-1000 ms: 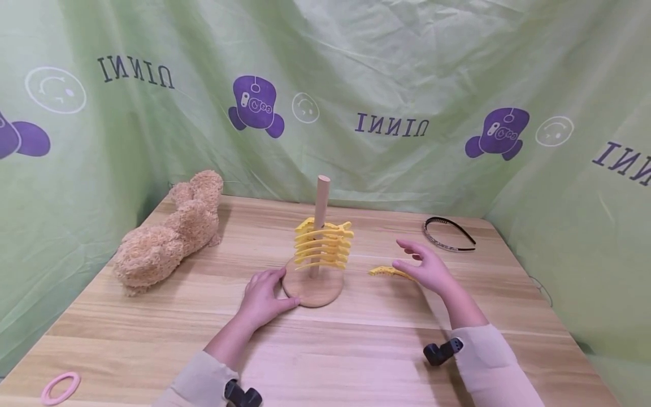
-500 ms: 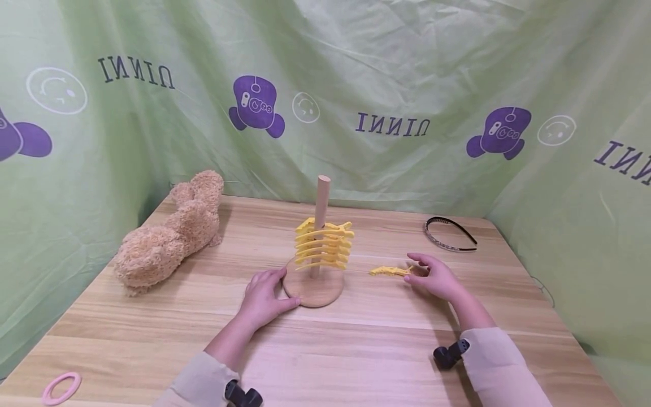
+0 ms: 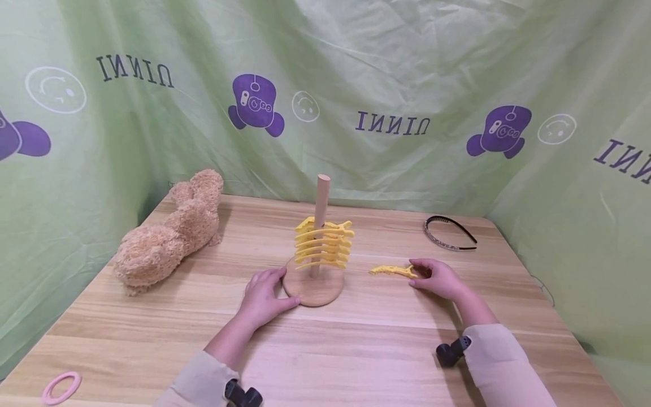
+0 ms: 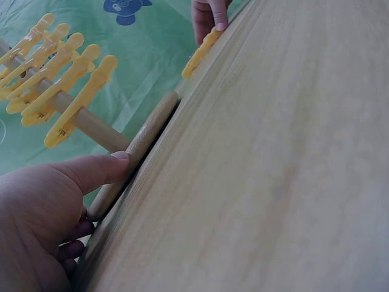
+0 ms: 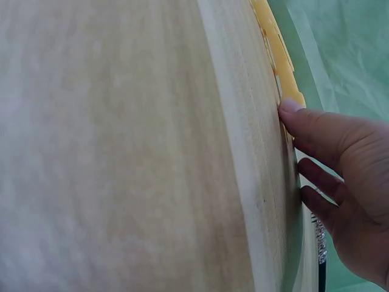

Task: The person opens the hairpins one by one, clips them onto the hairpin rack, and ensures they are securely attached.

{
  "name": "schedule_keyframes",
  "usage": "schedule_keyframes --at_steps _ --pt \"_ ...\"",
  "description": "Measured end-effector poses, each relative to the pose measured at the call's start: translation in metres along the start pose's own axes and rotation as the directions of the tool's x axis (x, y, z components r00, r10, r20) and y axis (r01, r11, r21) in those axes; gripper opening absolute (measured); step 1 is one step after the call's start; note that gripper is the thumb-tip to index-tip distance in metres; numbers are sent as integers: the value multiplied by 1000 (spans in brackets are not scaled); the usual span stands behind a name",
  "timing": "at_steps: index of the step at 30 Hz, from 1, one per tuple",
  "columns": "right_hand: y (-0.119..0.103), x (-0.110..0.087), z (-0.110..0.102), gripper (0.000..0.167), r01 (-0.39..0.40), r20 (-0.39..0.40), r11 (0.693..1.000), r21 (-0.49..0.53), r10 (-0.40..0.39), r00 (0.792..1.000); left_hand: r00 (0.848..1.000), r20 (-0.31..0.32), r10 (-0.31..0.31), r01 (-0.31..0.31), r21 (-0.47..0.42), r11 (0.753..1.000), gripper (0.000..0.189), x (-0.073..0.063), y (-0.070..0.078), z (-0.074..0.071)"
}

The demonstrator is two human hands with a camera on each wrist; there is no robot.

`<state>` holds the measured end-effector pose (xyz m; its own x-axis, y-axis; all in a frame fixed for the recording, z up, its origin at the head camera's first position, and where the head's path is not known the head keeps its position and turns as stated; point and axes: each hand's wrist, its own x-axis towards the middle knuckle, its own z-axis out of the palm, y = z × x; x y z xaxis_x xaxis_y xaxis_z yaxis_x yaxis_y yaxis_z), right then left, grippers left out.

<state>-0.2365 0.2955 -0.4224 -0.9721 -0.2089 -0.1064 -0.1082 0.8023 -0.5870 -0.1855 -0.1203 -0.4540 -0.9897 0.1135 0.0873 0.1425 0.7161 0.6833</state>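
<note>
A wooden stand (image 3: 313, 287) with a round base and an upright post stands mid-table. Several yellow alligator hair clips (image 3: 325, 246) are clipped in a stack on its post. At the base's near left edge my left hand (image 3: 264, 299) grips the rim; in the left wrist view its thumb (image 4: 100, 170) lies on top. A single yellow hair clip (image 3: 390, 270) lies on the table right of the stand. My right hand (image 3: 437, 278) pinches the forked end of this clip between thumb and fingers. In the right wrist view the thumb (image 5: 295, 115) touches the clip's end (image 5: 289, 85).
A fluffy tan plush toy (image 3: 173, 232) lies at the left. A black headband (image 3: 450, 233) with a glittery section is behind my right hand. Near the front left corner lies a pink oval ring (image 3: 61, 388). A green printed curtain (image 3: 325, 147) encloses the table's back and sides.
My right hand has moved lower and slightly right, from above the loose hair clip to its forked end, and its fingers have closed there. The left hand stays on the stand's base.
</note>
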Motion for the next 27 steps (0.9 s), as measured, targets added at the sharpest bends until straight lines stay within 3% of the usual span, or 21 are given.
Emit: schedule_keyframes --at_steps 14,27 --pt "-1 -1 1 51 3 -28 999 -35 -4 1000 1000 2 2 -2 1 1000 85 0 1 0" --pt "-11 -7 -6 54 6 -34 998 60 -4 999 1000 0 5 -5 -1 1000 84 -1 0 -1"
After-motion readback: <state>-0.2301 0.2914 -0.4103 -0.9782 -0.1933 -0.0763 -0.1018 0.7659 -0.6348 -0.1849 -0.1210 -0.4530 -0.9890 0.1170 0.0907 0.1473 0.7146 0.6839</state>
